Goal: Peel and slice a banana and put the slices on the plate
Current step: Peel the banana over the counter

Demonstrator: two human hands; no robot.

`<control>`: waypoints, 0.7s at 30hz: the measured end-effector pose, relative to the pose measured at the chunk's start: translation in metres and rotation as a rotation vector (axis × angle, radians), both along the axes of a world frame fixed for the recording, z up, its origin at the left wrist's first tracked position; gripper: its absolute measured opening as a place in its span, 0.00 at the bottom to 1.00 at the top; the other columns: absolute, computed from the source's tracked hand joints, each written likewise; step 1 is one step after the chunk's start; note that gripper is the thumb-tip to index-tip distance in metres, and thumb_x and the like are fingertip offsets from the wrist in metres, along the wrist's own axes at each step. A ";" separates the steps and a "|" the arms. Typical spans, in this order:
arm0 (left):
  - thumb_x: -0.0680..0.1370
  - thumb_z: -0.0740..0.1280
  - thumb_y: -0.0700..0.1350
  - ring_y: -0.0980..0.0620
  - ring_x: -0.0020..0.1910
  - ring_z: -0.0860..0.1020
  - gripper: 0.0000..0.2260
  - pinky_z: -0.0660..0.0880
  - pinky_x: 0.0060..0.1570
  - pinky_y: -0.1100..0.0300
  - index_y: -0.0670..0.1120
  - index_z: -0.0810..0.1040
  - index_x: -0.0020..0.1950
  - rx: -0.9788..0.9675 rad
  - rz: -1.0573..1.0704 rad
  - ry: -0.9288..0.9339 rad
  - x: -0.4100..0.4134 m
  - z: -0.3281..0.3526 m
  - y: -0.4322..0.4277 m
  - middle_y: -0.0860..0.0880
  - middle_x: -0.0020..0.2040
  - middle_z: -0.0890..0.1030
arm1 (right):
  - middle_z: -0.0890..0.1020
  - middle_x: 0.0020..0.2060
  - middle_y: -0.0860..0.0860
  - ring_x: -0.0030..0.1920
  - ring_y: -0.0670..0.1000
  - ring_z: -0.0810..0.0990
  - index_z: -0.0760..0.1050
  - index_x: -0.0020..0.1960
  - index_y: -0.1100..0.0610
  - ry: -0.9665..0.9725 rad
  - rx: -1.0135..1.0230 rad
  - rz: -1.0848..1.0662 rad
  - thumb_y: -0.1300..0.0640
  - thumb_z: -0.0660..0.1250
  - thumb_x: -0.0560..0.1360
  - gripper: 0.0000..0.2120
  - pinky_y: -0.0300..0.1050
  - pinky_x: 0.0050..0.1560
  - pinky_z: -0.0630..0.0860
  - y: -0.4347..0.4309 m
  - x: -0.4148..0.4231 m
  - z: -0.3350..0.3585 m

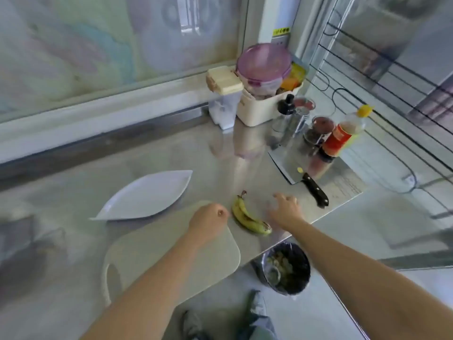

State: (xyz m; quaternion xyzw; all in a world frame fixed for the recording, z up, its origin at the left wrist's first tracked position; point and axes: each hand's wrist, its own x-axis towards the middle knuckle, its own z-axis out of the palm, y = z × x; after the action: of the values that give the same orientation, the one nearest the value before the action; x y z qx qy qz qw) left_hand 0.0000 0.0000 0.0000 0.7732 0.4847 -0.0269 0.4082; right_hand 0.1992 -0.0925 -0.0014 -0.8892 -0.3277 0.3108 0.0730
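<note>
An unpeeled yellow-green banana [247, 215] lies on the steel counter just right of a translucent cutting board [171, 256]. A white leaf-shaped plate [147, 196] sits left of it, past the board's far edge. A cleaver [297, 174] with a black handle lies further right. My left hand [208, 223] hovers over the board's far right corner with its fingers curled in, holding nothing. My right hand [285, 209] is spread open just right of the banana, slightly blurred, apart from it.
A white bin [267, 106] with a purple-lidded container, a white canister, jars and a red-labelled bottle [340, 136] crowd the back right of the counter [220, 153]. A lined waste bin [285, 268] stands on the floor below the counter's edge. A wire rack is at far right.
</note>
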 end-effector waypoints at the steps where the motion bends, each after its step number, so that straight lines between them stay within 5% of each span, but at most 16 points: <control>1: 0.77 0.61 0.48 0.44 0.50 0.80 0.10 0.75 0.51 0.53 0.48 0.81 0.48 0.012 0.001 0.009 0.010 -0.006 -0.003 0.45 0.48 0.84 | 0.66 0.63 0.60 0.64 0.61 0.67 0.64 0.69 0.53 0.026 -0.006 0.036 0.48 0.63 0.76 0.24 0.54 0.64 0.69 -0.003 0.004 -0.004; 5: 0.77 0.61 0.46 0.41 0.50 0.80 0.09 0.75 0.52 0.50 0.45 0.75 0.54 -0.078 0.138 0.017 0.039 -0.016 -0.018 0.41 0.48 0.83 | 0.67 0.58 0.53 0.58 0.53 0.70 0.69 0.64 0.51 0.139 0.117 0.219 0.39 0.69 0.70 0.28 0.51 0.60 0.72 -0.007 0.000 -0.017; 10: 0.66 0.58 0.59 0.36 0.40 0.82 0.27 0.80 0.45 0.41 0.38 0.73 0.51 -0.281 0.395 -0.100 0.052 -0.067 -0.018 0.37 0.41 0.82 | 0.75 0.52 0.53 0.51 0.53 0.74 0.72 0.57 0.55 0.141 0.122 0.435 0.46 0.73 0.68 0.22 0.43 0.48 0.69 -0.009 -0.012 -0.027; 12: 0.70 0.63 0.58 0.41 0.36 0.81 0.24 0.81 0.43 0.44 0.38 0.74 0.53 -0.376 0.486 -0.148 0.060 -0.039 -0.029 0.39 0.41 0.82 | 0.75 0.49 0.52 0.46 0.51 0.73 0.71 0.53 0.55 0.161 0.155 0.420 0.46 0.72 0.68 0.20 0.43 0.43 0.68 -0.014 -0.015 -0.026; 16: 0.78 0.67 0.48 0.43 0.48 0.79 0.14 0.81 0.42 0.47 0.44 0.67 0.57 -0.485 0.656 -0.280 0.076 -0.016 -0.049 0.42 0.53 0.77 | 0.74 0.45 0.51 0.42 0.51 0.72 0.68 0.49 0.55 0.166 0.267 0.361 0.46 0.74 0.66 0.21 0.43 0.39 0.67 -0.029 -0.016 -0.020; 21: 0.82 0.58 0.48 0.44 0.44 0.78 0.06 0.79 0.45 0.48 0.52 0.64 0.58 -0.444 0.498 -0.357 0.088 -0.006 -0.075 0.43 0.49 0.76 | 0.83 0.40 0.49 0.41 0.48 0.81 0.75 0.48 0.56 0.433 0.323 0.213 0.41 0.67 0.72 0.17 0.45 0.45 0.78 -0.057 0.006 0.001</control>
State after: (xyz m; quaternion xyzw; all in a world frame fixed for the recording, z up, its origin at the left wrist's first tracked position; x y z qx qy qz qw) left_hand 0.0879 -0.0745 -0.0060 0.5170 0.5613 0.1041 0.6378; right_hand 0.2051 -0.1499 -0.0002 -0.7396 -0.4412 0.4431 0.2489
